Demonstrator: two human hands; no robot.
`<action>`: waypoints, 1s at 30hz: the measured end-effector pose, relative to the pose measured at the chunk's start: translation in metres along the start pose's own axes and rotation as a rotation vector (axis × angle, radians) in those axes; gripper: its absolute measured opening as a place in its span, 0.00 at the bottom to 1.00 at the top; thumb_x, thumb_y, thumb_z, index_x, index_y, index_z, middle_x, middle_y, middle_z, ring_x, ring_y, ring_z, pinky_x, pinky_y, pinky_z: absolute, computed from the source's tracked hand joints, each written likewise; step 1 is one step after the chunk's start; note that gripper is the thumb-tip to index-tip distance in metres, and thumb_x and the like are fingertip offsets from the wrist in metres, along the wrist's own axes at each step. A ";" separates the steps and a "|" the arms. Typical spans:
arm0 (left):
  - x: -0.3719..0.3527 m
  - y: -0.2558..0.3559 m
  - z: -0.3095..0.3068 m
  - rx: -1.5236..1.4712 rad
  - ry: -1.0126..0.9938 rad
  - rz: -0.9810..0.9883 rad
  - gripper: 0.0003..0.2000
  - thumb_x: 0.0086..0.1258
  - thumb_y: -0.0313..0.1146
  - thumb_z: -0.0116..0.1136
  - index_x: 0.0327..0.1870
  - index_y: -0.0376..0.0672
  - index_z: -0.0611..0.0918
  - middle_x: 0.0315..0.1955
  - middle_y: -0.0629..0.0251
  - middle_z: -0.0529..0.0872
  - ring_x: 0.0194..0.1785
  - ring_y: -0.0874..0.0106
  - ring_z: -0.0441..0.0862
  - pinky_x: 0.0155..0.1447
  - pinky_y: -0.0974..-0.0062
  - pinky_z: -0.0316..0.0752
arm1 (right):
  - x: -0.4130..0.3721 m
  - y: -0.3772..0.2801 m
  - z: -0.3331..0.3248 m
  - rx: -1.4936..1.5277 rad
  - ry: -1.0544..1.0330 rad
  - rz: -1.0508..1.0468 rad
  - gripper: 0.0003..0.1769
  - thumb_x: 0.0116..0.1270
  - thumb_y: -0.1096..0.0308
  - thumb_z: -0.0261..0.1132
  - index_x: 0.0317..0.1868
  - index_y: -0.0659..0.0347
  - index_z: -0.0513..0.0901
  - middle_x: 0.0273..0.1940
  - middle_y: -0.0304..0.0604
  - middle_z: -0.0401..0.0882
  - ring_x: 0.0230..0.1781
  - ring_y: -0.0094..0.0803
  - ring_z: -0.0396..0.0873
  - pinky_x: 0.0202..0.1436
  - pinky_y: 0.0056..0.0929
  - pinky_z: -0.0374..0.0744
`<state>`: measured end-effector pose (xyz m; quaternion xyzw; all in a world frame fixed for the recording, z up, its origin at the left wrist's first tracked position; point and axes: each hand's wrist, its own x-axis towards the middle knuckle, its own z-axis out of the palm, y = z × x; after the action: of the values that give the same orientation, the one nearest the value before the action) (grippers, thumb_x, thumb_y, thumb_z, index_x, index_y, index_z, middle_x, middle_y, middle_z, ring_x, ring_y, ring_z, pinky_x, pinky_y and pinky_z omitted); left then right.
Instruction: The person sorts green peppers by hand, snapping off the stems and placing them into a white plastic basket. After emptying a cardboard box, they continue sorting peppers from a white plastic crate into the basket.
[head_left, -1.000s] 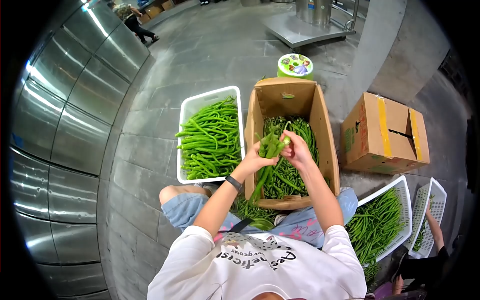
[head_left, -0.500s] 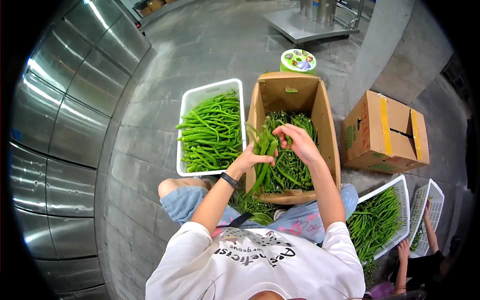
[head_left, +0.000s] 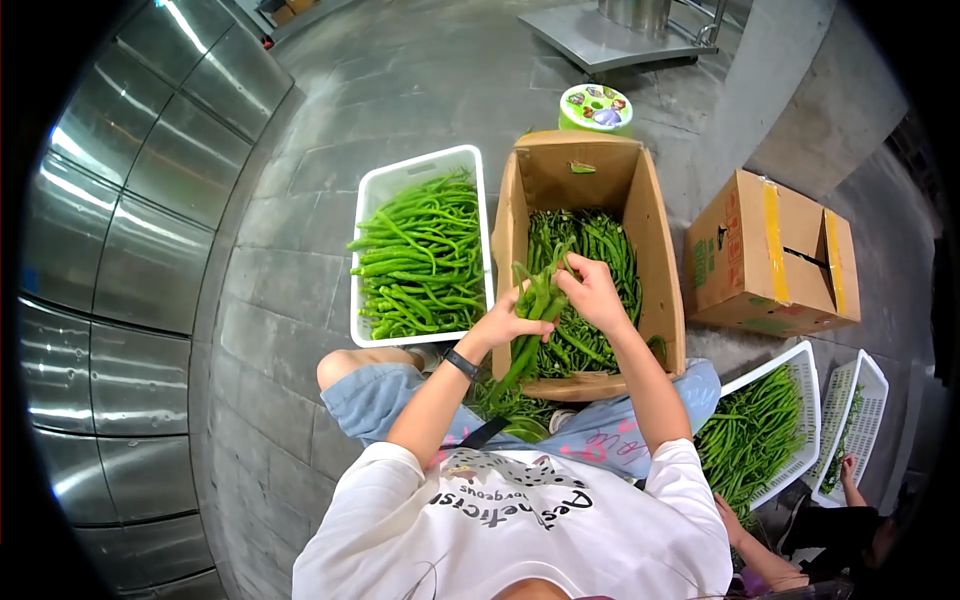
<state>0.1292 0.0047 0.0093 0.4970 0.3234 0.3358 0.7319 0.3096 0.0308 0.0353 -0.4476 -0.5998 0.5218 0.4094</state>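
Observation:
My left hand [head_left: 507,326] grips a bunch of long green chili peppers [head_left: 533,315] over the open cardboard box [head_left: 652,228], which holds darker green peppers. My right hand [head_left: 592,292] is closed on the top ends of the same bunch, pinching at the stems. A dark band sits on my left wrist. Left of the box stands a white crate [head_left: 366,215] filled with bright green peppers laid lengthwise.
A closed cardboard box [head_left: 775,255] with yellow tape lies to the right. Two white perforated baskets [head_left: 815,385] with peppers stand at lower right, where another person's hand [head_left: 851,467] reaches. A green stool [head_left: 594,107] is behind the box. Steel panels [head_left: 130,230] curve along the left.
My right hand came back down onto the tops of the bunch after lifting off it. The other person's hand at lower right shifted lower.

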 end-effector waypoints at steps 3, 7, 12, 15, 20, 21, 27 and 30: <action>-0.001 -0.003 -0.007 -0.027 -0.007 0.012 0.26 0.57 0.20 0.63 0.58 0.40 0.70 0.34 0.62 0.81 0.31 0.73 0.80 0.38 0.75 0.77 | 0.001 0.009 0.011 0.509 -0.031 0.163 0.09 0.69 0.70 0.50 0.30 0.59 0.73 0.27 0.32 0.73 0.22 0.18 0.65 0.25 0.19 0.65; -0.005 -0.008 -0.018 -0.077 0.038 0.032 0.25 0.56 0.20 0.64 0.56 0.39 0.71 0.35 0.63 0.81 0.32 0.72 0.81 0.38 0.74 0.77 | 0.004 0.010 0.019 0.674 0.044 0.155 0.06 0.68 0.71 0.50 0.33 0.61 0.72 0.25 0.34 0.70 0.23 0.21 0.65 0.28 0.20 0.65; -0.009 -0.009 -0.025 -0.058 0.191 0.043 0.22 0.56 0.20 0.64 0.52 0.39 0.71 0.34 0.64 0.80 0.32 0.72 0.81 0.38 0.75 0.77 | 0.009 0.044 -0.012 -0.046 0.036 0.029 0.09 0.66 0.70 0.56 0.30 0.65 0.76 0.24 0.33 0.75 0.24 0.18 0.69 0.28 0.18 0.68; -0.008 -0.013 -0.030 -0.111 0.227 0.040 0.21 0.56 0.20 0.64 0.50 0.39 0.72 0.33 0.65 0.79 0.32 0.72 0.80 0.38 0.75 0.76 | 0.008 0.052 -0.020 0.032 0.186 0.018 0.09 0.65 0.69 0.58 0.30 0.65 0.78 0.24 0.36 0.76 0.25 0.19 0.71 0.31 0.19 0.70; -0.003 -0.009 -0.026 -0.064 0.350 0.039 0.26 0.56 0.20 0.65 0.56 0.38 0.69 0.33 0.63 0.81 0.30 0.73 0.80 0.37 0.74 0.77 | -0.004 0.019 -0.021 -0.398 0.122 -0.175 0.21 0.57 0.61 0.70 0.50 0.58 0.79 0.51 0.44 0.73 0.53 0.39 0.73 0.58 0.34 0.71; -0.001 -0.011 -0.024 -0.056 0.375 0.015 0.27 0.54 0.22 0.67 0.56 0.38 0.69 0.35 0.64 0.81 0.34 0.74 0.80 0.41 0.74 0.77 | -0.003 0.013 -0.014 -0.274 0.101 -0.119 0.21 0.56 0.61 0.71 0.50 0.58 0.79 0.49 0.43 0.74 0.51 0.38 0.73 0.56 0.33 0.72; 0.008 -0.015 -0.003 0.348 0.486 0.115 0.29 0.51 0.23 0.68 0.56 0.40 0.70 0.44 0.67 0.80 0.46 0.75 0.78 0.52 0.77 0.73 | 0.003 -0.018 0.014 -0.291 0.258 -0.339 0.10 0.56 0.68 0.70 0.35 0.63 0.81 0.30 0.39 0.76 0.31 0.28 0.73 0.38 0.24 0.73; 0.005 -0.011 0.004 0.353 0.478 0.070 0.28 0.52 0.23 0.68 0.56 0.40 0.70 0.45 0.67 0.80 0.47 0.77 0.78 0.52 0.77 0.73 | 0.006 -0.010 0.012 -0.139 0.231 -0.195 0.07 0.61 0.68 0.66 0.31 0.64 0.80 0.26 0.35 0.75 0.26 0.22 0.70 0.33 0.20 0.69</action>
<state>0.1366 0.0037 -0.0004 0.5344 0.5224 0.4070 0.5252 0.2953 0.0329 0.0437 -0.4714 -0.6238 0.3818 0.4927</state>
